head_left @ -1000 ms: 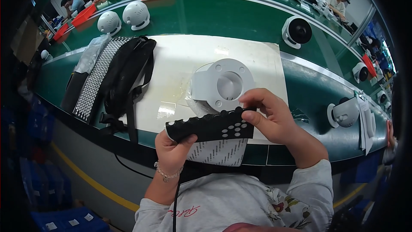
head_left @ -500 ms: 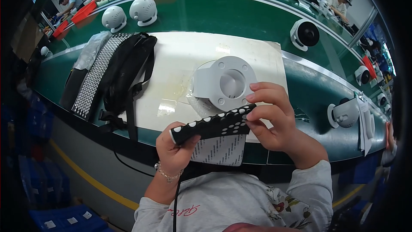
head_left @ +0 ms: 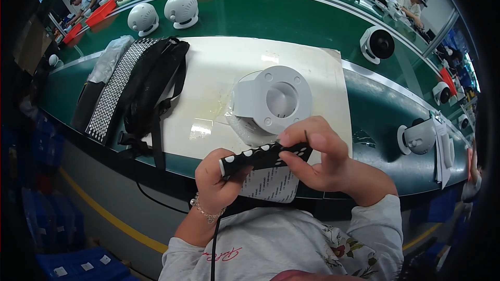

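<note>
A bent black sheet of round white stickers (head_left: 264, 153) is held over the bench's near edge, with its pale printed backing (head_left: 271, 183) hanging below. My left hand (head_left: 219, 179) grips the sheet's left end, thumb on the near side. On the sheet's right part, my right hand (head_left: 317, 156) pinches with thumb and forefinger; whether a single sticker is between the tips is hidden. Just beyond the hands lies a white round device (head_left: 247, 99) on clear plastic wrap, its ring-shaped base turned up, with a round recess and small round hollows around it.
A white board (head_left: 208, 73) covers the bench's middle. To the left lie a black strapped bag (head_left: 153, 83) and another dotted sheet (head_left: 115, 91). White round devices (head_left: 181, 10) stand on the green belt behind; a grey-white one (head_left: 416, 138) stands at right. Co-workers sit beyond.
My right hand has moved left and inward along the sheet, its fingers now more curled. The left hand and sheet have shifted slightly right. Devices on the belt have drifted a little to the right.
</note>
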### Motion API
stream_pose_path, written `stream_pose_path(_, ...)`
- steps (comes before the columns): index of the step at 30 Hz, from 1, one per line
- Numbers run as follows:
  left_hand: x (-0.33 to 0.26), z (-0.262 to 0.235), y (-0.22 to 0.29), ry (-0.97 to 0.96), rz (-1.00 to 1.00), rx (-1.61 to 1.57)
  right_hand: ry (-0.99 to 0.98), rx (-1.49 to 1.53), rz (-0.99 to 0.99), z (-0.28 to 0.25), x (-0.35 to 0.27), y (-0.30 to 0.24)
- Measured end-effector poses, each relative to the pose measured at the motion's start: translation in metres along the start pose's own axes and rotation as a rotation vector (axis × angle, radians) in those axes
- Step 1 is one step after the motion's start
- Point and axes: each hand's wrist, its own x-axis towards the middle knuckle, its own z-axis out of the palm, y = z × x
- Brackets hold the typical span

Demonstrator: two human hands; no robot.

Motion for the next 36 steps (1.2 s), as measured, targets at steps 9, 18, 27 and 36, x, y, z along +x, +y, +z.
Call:
stream_pose_path(9, 0.006, 0.004, -0.01, -0.043, -0.036, -0.049, -0.173, 0.259, 0.096, -0.009, 0.004, 0.003)
stream_pose_path(18, 0.024, 0.013, -0.018, -0.116, 0.275, 0.035, 0.2, 0.327, 0.622, -0.026, 0.027, 0.053)
stream_pose_path(27, 0.024, 0.019, -0.029, -0.137, 0.281, 0.033, 0.022, 0.052, 0.558, -0.033, 0.032, 0.042)
stream_pose_path(36, 0.017, 0.016, -0.031, -0.179, 0.206, 0.127, -0.186, -0.343, 0.301, -0.035, 0.034, 0.015)
